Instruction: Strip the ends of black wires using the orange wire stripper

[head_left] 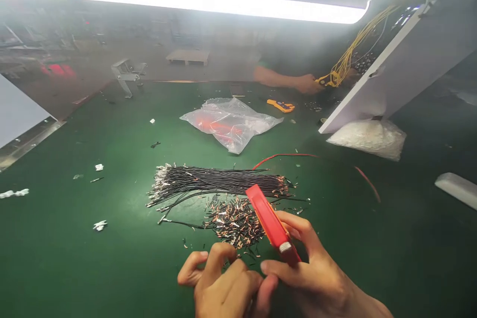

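In my right hand (316,263) is a red hand tool (269,221) with orange edges. It looks like a wire stripper, and its long red side slants up and away from me. My left hand (227,283) is closed beside it at the bottom, its fingers curled and its thumb close to the right thumb. What it pinches, if anything, is hidden. Just beyond both hands lies a heap of short black and copper-coloured wire scraps (233,221). Behind the heap stretches a bundle of black wires (219,180), with metal terminals at the left and copper-coloured ends at the right.
A clear plastic bag (234,124) with red contents lies farther back on the green table (122,258). Near it is a yellow hand tool (281,106). Another person's hand (309,83) holds yellow cables (348,59). A slanted white panel (376,64) and whitish bag (368,138) stand right.
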A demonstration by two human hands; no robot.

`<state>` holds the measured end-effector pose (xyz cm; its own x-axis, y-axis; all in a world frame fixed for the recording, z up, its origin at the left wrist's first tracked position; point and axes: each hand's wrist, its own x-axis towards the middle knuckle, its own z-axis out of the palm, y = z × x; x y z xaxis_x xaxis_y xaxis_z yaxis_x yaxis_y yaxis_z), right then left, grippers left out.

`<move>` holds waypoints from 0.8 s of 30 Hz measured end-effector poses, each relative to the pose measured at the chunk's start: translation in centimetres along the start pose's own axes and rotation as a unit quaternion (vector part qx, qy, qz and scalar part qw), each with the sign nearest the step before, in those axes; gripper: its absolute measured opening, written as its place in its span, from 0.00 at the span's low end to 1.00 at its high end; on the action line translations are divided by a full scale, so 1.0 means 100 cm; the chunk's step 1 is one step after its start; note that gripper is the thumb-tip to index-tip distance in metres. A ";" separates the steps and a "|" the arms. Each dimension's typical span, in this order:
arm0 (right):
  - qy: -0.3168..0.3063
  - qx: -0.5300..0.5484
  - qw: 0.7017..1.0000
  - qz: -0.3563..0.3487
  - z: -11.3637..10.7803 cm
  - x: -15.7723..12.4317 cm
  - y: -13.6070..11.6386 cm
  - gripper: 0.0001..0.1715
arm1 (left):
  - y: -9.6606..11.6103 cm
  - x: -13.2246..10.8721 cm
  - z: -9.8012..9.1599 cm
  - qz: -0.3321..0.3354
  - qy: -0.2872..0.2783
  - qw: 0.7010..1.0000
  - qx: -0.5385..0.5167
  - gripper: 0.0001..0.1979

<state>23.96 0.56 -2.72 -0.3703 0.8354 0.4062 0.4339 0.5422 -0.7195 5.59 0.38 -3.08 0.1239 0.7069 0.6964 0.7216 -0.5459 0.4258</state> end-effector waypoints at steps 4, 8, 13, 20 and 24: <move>-0.013 0.070 0.993 0.090 0.004 -0.002 0.002 0.39 | -0.006 -0.006 0.001 -0.011 -0.015 1.000 -0.016 0.22; 0.009 0.147 0.969 0.199 0.006 -0.007 0.010 0.44 | -0.003 -0.005 0.003 -0.032 -0.038 0.997 -0.062 0.25; 0.006 0.038 0.997 0.067 -0.007 -0.004 0.012 0.16 | -0.003 0.006 0.001 -0.072 -0.035 0.992 -0.094 0.17; -0.039 -0.058 0.997 -0.018 -0.013 0.012 0.005 0.12 | -0.016 0.002 0.001 0.058 0.002 0.998 -0.026 0.08; -0.034 -0.016 0.999 0.004 -0.011 0.011 0.008 0.11 | -0.017 0.003 -0.002 0.089 -0.023 0.996 -0.014 0.11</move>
<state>24.85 1.98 -2.24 -0.4210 0.8322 0.3608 0.4626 0.5392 -0.7037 4.26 1.45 -3.51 0.2789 0.6171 0.7358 0.6670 -0.6757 0.3139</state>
